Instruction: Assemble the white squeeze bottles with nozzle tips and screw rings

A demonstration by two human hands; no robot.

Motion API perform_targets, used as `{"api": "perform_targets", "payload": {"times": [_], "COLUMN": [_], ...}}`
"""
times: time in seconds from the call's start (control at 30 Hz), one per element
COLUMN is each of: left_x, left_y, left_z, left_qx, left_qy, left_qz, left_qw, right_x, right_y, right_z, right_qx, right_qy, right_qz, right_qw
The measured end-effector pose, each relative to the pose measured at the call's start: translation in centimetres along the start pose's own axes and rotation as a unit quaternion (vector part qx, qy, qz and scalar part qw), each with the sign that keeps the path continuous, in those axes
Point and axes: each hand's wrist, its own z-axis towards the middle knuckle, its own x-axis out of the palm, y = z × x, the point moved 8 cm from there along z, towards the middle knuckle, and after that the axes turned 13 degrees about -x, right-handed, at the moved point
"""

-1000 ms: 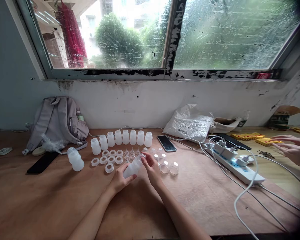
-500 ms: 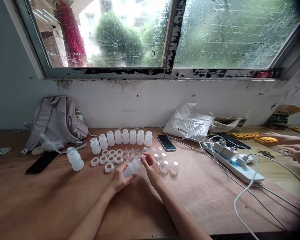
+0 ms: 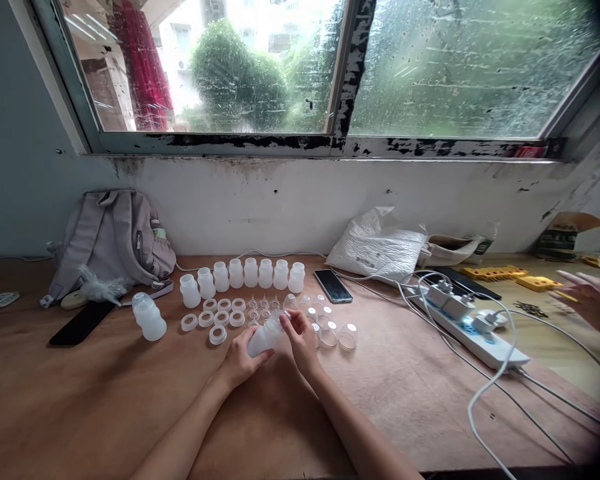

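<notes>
A frosted baby bottle [image 3: 261, 341] lies tilted between my hands, its top end up and to the right. My left hand [image 3: 244, 353] is wrapped round its body. At the top end, the fingers of my right hand [image 3: 300, 333] are closed; they partly hide what sits there. Behind my hands are several white screw rings [image 3: 218, 335], small clear teats [image 3: 265, 304] and clear dome caps [image 3: 347, 336]. A row of open bottle bodies [image 3: 235, 274] stands further back. One capped bottle [image 3: 149, 317] stands alone to the left.
A grey backpack [image 3: 111, 240] and a black phone [image 3: 83, 325] lie at left. Behind the caps is another phone [image 3: 333, 286], near a silver mailing bag [image 3: 377, 247]. A power strip [image 3: 473, 333] with loose cables crosses the right side. Another person's hand [image 3: 593, 300] is near yellow parts [image 3: 537, 283].
My hands and the bottle have hardly moved. At far right, the other person's hand has lifted and drawn back from the yellow part.
</notes>
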Motion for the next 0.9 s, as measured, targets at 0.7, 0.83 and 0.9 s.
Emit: {"api": "perform_targets", "payload": {"times": [0.7, 0.83, 0.9], "left_x": [0.2, 0.5, 0.5], "left_y": [-0.4, -0.5, -0.1], "left_z": [-0.8, -0.8, -0.8], "left_qx": [0.021, 0.002, -0.003], "left_qy": [-0.012, 0.008, 0.006], "left_qz": [0.015, 0.021, 0.021], "left_qw": [1.000, 1.000, 1.000], "right_x": [1.4, 0.7, 0.9], "right_y": [0.3, -0.1, 0.0], "right_z": [-1.7, -2.5, -2.9], "right_qx": [-0.013, -0.007, -0.010], "right_qy": [0.030, -0.002, 0.012], "right_qz": [0.002, -0.051, -0.053], "right_qw": [0.999, 0.999, 0.998]}}
